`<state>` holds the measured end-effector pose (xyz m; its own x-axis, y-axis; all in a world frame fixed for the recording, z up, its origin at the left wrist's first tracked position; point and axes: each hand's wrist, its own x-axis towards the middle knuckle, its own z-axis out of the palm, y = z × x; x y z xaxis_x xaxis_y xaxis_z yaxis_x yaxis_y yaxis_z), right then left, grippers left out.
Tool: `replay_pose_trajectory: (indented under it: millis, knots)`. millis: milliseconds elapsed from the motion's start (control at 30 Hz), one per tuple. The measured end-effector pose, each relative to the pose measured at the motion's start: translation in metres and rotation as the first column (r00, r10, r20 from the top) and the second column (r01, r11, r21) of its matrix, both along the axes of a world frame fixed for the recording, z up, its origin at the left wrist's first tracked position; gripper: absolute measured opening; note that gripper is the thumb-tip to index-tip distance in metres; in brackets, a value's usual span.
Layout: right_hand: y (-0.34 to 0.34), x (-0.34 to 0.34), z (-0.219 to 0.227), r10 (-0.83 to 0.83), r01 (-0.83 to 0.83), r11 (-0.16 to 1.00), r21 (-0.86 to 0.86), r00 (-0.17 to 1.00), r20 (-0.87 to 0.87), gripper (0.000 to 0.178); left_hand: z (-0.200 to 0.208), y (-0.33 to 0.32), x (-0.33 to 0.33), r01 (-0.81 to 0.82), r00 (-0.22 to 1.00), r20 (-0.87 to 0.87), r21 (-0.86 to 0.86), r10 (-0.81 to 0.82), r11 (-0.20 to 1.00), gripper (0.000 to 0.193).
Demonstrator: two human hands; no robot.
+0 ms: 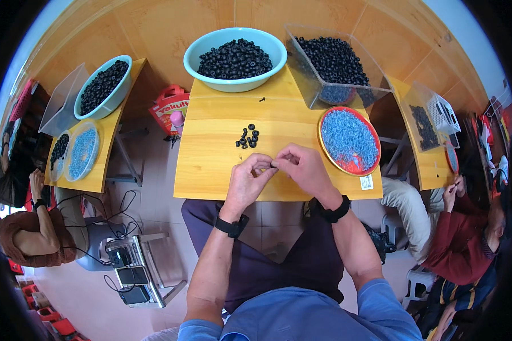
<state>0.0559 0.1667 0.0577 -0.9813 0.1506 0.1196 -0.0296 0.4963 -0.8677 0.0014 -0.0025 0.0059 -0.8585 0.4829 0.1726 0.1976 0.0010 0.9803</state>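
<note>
- Centre: the left hand (pixel 251 177) and right hand (pixel 302 170) meet above the near part of the wooden table (pixel 210 170), thumbs and forefingers pinched tip to tip. A small dark piece (pixel 274 163) shows where they meet; which hand grips it cannot be told.
- Pose: the left hand's remaining fingers are curled; the right hand is seen from its back, knuckles raised. Both forearms rise from the lower edge and converge, each wrist wearing a black band.
- Just beyond the hands: a loose cluster of black pieces (pixel 248 136) lies on the tabletop; a single dark screw-like piece (pixel 262 99) lies farther off.
- Right of the hands: a round red tray with a yellow rim (pixel 353 169) holds small translucent blue pieces (pixel 347 136).
- Label: a white sticker (pixel 367 182) with fine marks, too small to read, is at the table's near right edge, just below the tray.
- Far edge: a pale turquoise basin (pixel 233 85) holds many black ring-like pieces (pixel 236 59); a clear bin (pixel 375 85) to its right holds more.
- Lettering: a red bag (pixel 169 106) left of the table bears large white printed lettering.
- Periphery: co-workers sit at side tables, one at left, another in a dark red sleeve (pixel 452 244) at right.
</note>
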Motion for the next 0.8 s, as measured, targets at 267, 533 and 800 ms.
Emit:
replay_pose_trajectory:
  millis: [267, 533, 800]
  knots:
    - [-0.008, -0.06, -0.012, 0.136, -0.053, 0.927, 0.37, 0.97, -0.201, 0.013, -0.011, 0.002, -0.003, -0.49, 0.852, -0.059, 0.257, 0.519, 0.833, 0.017]
    - [-0.032, -0.082, -0.025, 0.224, -0.095, 0.791, 0.604, 0.964, -0.142, 0.009, -0.007, 0.003, -0.003, -0.561, 0.807, 0.045, 0.367, 0.589, 0.742, 0.019]
    - [-0.021, -0.061, -0.023, 0.208, -0.104, 0.792, 0.601, 0.972, -0.106, 0.009, -0.004, -0.001, -0.002, -0.444, 0.893, 0.017, 0.183, 0.449, 0.877, 0.019]
